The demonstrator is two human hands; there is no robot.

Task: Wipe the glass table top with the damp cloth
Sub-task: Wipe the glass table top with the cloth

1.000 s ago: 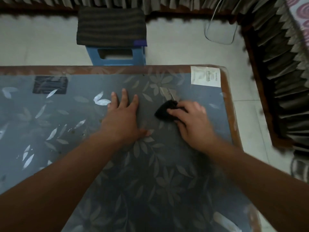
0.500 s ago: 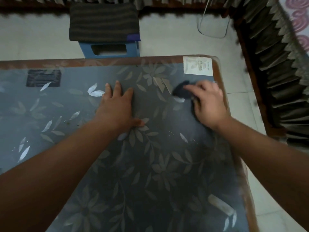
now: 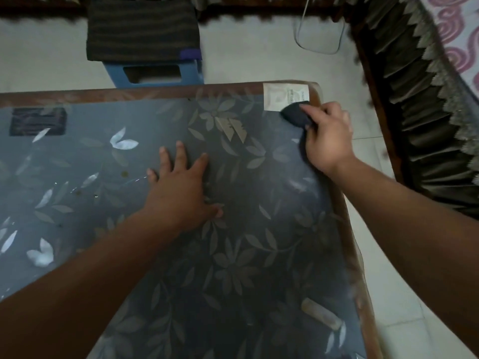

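Observation:
The glass table top (image 3: 85,151) has a grey-blue leaf pattern and a brown wooden rim. My right hand (image 3: 328,137) presses a small dark cloth (image 3: 295,115) onto the glass at the far right corner, its fingers curled over the cloth. The cloth touches the lower edge of a white label (image 3: 278,95) stuck in that corner. My left hand (image 3: 181,185) lies flat on the glass near the middle, fingers spread, holding nothing.
A blue plastic stool (image 3: 153,73) with a dark striped cloth (image 3: 141,29) on top stands just beyond the table's far edge. Dark pleated fabric (image 3: 425,120) of a bed or sofa runs along the right. White tiled floor (image 3: 259,53) lies between.
My right hand has slid the cloth from the table's middle out to the far right corner, up to the white label. My left hand stayed flat in about the same place.

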